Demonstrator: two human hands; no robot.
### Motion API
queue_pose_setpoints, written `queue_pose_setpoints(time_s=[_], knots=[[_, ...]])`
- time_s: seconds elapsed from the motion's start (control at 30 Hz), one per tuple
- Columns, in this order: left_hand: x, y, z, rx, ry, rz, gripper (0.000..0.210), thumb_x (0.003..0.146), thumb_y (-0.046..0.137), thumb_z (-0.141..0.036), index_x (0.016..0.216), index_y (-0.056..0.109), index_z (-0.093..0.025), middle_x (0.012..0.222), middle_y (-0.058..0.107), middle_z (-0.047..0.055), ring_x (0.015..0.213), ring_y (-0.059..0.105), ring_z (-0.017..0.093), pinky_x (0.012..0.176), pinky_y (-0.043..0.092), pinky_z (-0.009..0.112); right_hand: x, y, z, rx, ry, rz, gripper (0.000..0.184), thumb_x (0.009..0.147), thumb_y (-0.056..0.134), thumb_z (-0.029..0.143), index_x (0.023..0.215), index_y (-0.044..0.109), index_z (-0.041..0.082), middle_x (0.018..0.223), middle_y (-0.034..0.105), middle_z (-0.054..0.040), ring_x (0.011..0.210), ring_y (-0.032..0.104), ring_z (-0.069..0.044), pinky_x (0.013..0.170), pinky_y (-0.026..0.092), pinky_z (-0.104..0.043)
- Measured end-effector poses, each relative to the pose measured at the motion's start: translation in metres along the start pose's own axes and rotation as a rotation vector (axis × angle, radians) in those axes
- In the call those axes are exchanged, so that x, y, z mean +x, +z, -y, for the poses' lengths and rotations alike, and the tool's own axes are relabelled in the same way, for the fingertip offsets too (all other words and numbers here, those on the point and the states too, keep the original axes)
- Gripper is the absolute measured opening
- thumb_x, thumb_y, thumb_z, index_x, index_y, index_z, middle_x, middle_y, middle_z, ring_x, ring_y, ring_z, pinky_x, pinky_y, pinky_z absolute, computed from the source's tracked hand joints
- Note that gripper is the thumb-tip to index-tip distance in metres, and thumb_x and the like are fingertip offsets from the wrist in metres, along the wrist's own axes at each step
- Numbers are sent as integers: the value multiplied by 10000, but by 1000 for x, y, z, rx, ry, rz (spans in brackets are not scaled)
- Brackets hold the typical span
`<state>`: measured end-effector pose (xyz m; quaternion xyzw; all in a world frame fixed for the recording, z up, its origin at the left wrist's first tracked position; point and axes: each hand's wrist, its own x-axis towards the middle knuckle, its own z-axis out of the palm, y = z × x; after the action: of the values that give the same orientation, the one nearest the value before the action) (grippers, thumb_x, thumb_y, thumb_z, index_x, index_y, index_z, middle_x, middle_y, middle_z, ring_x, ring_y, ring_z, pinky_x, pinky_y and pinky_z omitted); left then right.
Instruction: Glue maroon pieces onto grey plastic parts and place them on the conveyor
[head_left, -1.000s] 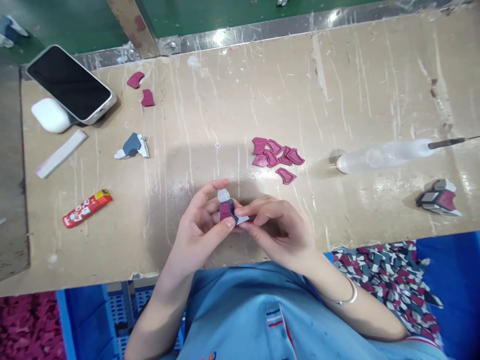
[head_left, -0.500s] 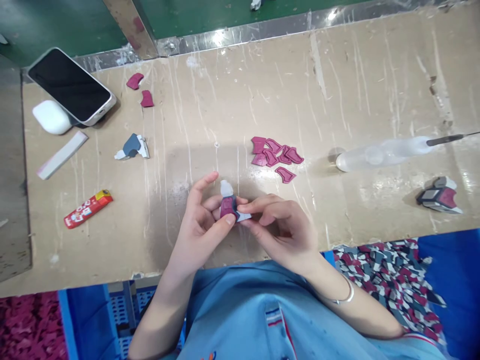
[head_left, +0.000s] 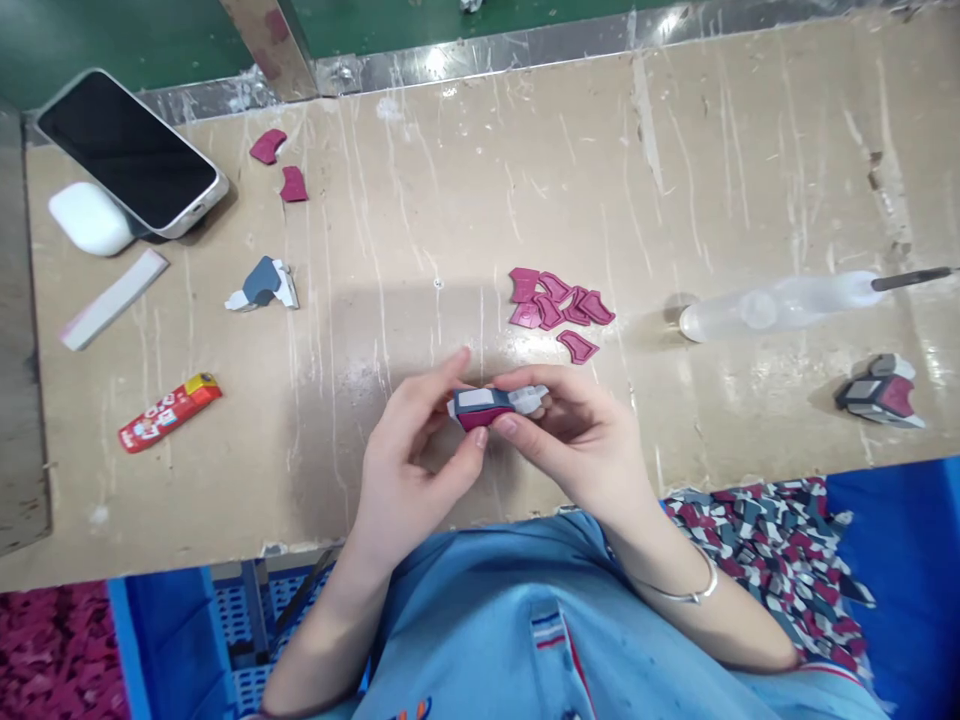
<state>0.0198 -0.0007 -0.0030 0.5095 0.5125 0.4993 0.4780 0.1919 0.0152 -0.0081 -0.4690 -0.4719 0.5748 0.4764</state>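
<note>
Between my two hands is a small plastic assembly in dark grey, white and maroon, lying sideways with its pale end to the right. My left hand pinches its left end with thumb and fingers. My right hand grips the pale right end, fingers behind and thumb in front. Just beyond my hands sits a loose pile of maroon plastic pieces, with one maroon piece apart from it. At the right rests a similar maroon, white and grey assembly.
A translucent bottle with a thin dark tip lies at the right. To the left are a phone, a white case, a pale strip, a red packet and a grey-white part. Blue bins of pieces stand below the table edge.
The assembly has been turned from upright to sideways, its pale end now pointing right. My right hand has shifted its grip to that end, and my left fingers have closed in.
</note>
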Motion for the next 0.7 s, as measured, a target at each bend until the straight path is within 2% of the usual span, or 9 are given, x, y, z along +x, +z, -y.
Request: queue_pose_setpoints(time_s=[0.07,0.13,0.2,0.27,0.37,0.47,0.53,0.63,0.7], knots=[[1,1,-2,-89,-54,-28,581,863,873,-76,1329,800,-415,1094,810,-31,1015,794,96,901,621,113,1,0,3,16,-19,-44,218,854,888,147,1003,810,287,907,830,20,693,734,-129,610,612,-235],[1,2,-4,-132,-87,-46,437,847,902,-88,1183,861,-365,1073,837,-30,1007,812,98,885,623,97,0,2,5,45,-46,-63,251,828,891,99,973,820,291,953,855,17,779,791,-149,664,649,-240],[1,2,-6,-123,-89,-63,337,850,903,-89,1090,886,-326,1068,855,-21,1019,820,103,902,624,97,-1,4,6,62,-61,-69,278,813,891,68,957,823,296,967,865,15,874,831,-175,741,687,-261],[1,2,-7,-88,-53,-84,342,847,904,-81,1094,889,-317,1063,862,-17,1012,820,102,916,626,101,-2,5,6,58,-63,-72,272,810,901,75,947,820,295,964,868,12,899,842,-189,763,701,-276],[-1,2,-6,-31,15,-95,371,849,900,-71,1121,886,-322,1063,864,-19,988,813,97,918,628,105,-2,5,4,37,-51,-68,206,830,919,148,942,808,280,962,867,-2,793,816,-176,691,685,-278],[-2,3,-5,18,59,-120,388,857,890,-61,1139,881,-326,1081,866,-22,995,809,95,939,623,113,-1,4,3,19,-25,-48,163,879,889,204,999,803,272,969,861,-3,605,702,-117,557,599,-249],[-1,3,-5,27,52,-130,357,856,893,-69,1121,885,-308,1074,869,-14,994,813,103,932,626,118,0,5,2,8,-32,-41,165,903,870,210,1035,793,272,961,853,2,586,673,-101,541,565,-236],[2,4,-7,-33,-48,-102,275,847,911,-111,1075,887,-263,1051,872,8,988,830,134,899,647,138,0,7,1,25,-73,-59,205,920,881,260,1016,701,274,965,841,-2,769,788,-148,676,636,-257],[3,4,-9,-81,-115,-86,224,846,920,-154,1050,880,-238,1039,873,21,981,839,158,885,665,168,-1,8,0,66,-85,-72,308,938,880,347,1004,583,298,972,836,-1,874,830,-183,754,671,-292]])
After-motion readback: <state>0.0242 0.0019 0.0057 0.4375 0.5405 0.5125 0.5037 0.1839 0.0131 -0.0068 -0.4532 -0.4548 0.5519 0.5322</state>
